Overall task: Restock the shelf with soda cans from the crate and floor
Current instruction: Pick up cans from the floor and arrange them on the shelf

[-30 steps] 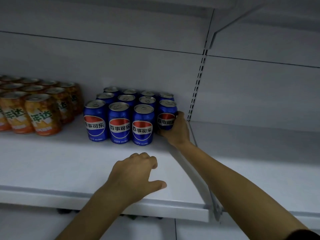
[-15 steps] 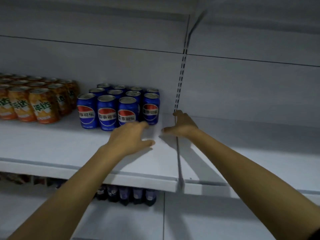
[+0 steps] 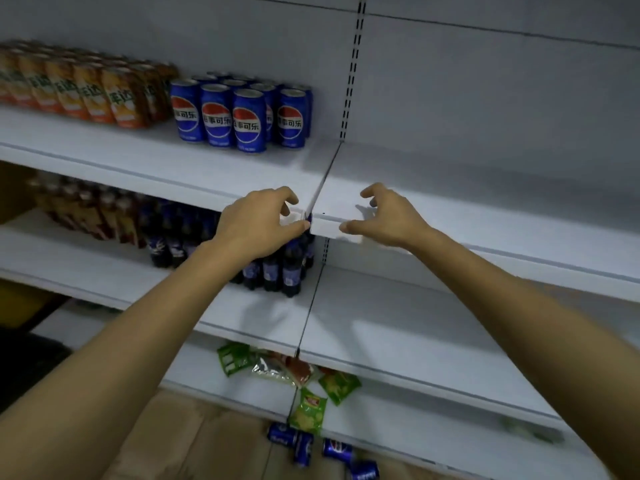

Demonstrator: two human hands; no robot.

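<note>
Blue cans [image 3: 242, 116]: sitting upright in a tight block on the upper shelf [image 3: 121, 157], labels facing out, packed in right beside the orange cans [image 3: 86, 91]. Looks like they're being faced like proper store stock, with the block ending a bit short of the seam [image 3: 322, 181].
Left hand [image 3: 258, 223]: hovering at the shelf's front lip just left of the seam, fingers loosely curled, holding nothing. Thumb is sitting right at the lip; can't tell if it's actually touching.
Right hand [image 3: 384, 216]: mirroring it just right of the seam, also empty, fingers half curled and spread, thumb pointing back at the lip.
Floor cans [image 3: 311, 445]: a few blue ones lying on their sides on the floor [image 3: 207, 445] at the foot of the unit, well below both hands. Those are the ones waiting to go up.
Crate: not showing up in this view.
Bottles [image 3: 277, 268]: standing on the next shelf down, partly hiding behind the left wrist.
Snack bags [image 3: 308, 379]: lying loose under the lower shelf, just above the floor cans. Not part of this job.
My guess: with both hands empty and the view tilting down, I'm betting the floor cans are coming next, going into that gap by the seam.
</note>
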